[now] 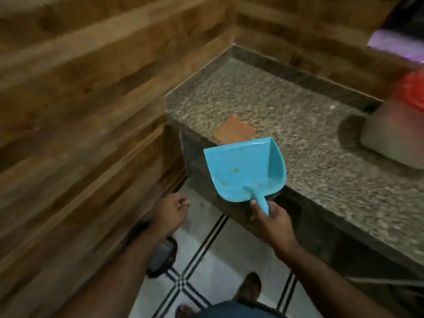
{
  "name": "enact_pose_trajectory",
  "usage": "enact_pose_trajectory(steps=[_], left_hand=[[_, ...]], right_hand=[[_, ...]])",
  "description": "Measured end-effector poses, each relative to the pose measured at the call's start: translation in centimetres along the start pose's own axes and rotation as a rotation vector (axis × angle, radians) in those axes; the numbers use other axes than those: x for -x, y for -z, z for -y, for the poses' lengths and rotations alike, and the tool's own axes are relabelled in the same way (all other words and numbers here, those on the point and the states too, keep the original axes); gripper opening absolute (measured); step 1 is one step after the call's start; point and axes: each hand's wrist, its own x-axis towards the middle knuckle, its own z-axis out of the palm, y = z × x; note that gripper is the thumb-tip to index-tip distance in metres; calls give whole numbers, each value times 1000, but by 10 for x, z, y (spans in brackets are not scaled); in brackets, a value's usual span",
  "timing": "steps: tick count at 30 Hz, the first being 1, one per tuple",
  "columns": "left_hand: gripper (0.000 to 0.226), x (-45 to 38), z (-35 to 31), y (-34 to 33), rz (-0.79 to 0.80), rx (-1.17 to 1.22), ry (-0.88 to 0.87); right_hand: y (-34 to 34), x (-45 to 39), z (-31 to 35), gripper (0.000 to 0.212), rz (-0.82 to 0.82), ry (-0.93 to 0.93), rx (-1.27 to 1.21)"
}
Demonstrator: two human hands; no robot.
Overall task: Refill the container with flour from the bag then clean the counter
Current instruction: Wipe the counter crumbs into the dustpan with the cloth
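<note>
Right hand [274,220] grips handle of blue dustpan [244,168], pan held at counter [298,125] edge. Left hand [171,211] empty, fingers loosely curled, blurred, beside wood wall. Orange cloth [232,131] lies on counter, just beyond pan lip.

Bare forearms [321,267], sandals [161,258] (dark, blurred)

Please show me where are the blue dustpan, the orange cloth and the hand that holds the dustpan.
blue dustpan [241,171]: head view, on its flat inner pan.
orange cloth [234,132]: head view, on its visible middle.
right hand [273,220]: head view, on the back of the hand.
</note>
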Motion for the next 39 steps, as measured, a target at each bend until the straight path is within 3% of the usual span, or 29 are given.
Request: enact_pose_trajectory(steps=[4,8,13,20,25,27,29,31,34,39], left_hand=[[20,-40,-68,-28,57,-33,-95],[24,-87,-131,-64,94,-82,-145],[27,-144,-179,-101,128,-202,-93],[63,-211,-209,-109,110,-283,-22],[92,-271,-197,-130,228,-514,-11],[78,-286,-193,-142,195,-647,-48],[53,-299,-200,-149,46,-684,-103],[38,-319,-217,-153,-60,-598,-128],[36,-358,-258,-166,-194,-335,-166],[49,-488,-309,-260,113,-118,-288]], right_hand=[[70,-28,-8,40,-154,26,-4],[132,-73,-35,53,-254,-11,31],[185,-117,-60,58,-289,-61,-50],[203,-156,-68,50,-304,-123,-89],[202,-183,-68,40,-370,-159,-114],[205,-189,-66,37,-426,-171,-84],[206,-189,-63,35,-461,-196,-32],[204,-189,-62,42,-474,-229,7],[198,-188,-69,47,-497,-314,20],[185,-185,-70,44,-590,-427,44]])
